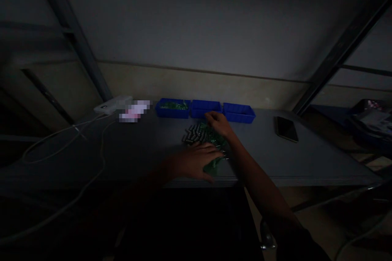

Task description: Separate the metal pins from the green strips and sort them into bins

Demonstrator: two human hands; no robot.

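On the smooth grey worktop (263, 142), short dark rods (193, 133) with pale gaps, forming a zigzag pattern, lie beside glossy green pieces (218, 140) in front of three blue, straight-walled plastic bins (239, 118), the left one holding similar green material. The left hand (197, 161) spreads loosely over the near side of this pile, its grip relaxed, while the right hand (217, 122) has bent fingers just before the middle bin, and whether its grip holds anything cannot be told. A black slab-shaped smartphone (286, 129) lies at right; a pink-and-white item (135, 111), pixelated beyond reading, lies at left.
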